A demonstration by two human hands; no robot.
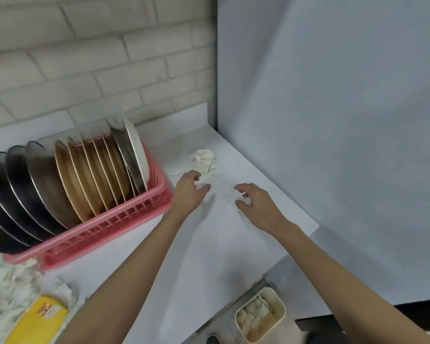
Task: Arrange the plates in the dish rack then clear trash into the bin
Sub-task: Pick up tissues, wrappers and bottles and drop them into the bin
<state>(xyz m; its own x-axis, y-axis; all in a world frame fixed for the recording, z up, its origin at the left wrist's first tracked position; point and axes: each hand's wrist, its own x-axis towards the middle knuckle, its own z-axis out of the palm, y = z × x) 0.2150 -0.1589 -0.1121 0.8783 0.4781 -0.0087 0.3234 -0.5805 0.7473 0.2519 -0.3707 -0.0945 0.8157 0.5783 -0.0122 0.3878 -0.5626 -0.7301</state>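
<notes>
Both grips open, empty: left hand (190, 187), right hand (255, 203) over white counter (209, 256); brick wall (85, 58) behind.

Count, head view. Dish rack (124, 220): one, pink. Plates standing in it: dark metal plates (18, 194), three at the left end, plus one (126, 150) near the right end. Tan plates (85, 175): seven, possibly eight; rims overlap and blur. White plate (137, 151): one, rightmost. Crumpled tissue wad (205, 161) on the counter: one. Loose tissue heap (8, 301) bottom left: pieces uncountable. Yellow packet (39, 321): one. Bin (260, 315): one, beige. Hands: two, left hand (190, 191), right hand (255, 204).
</notes>
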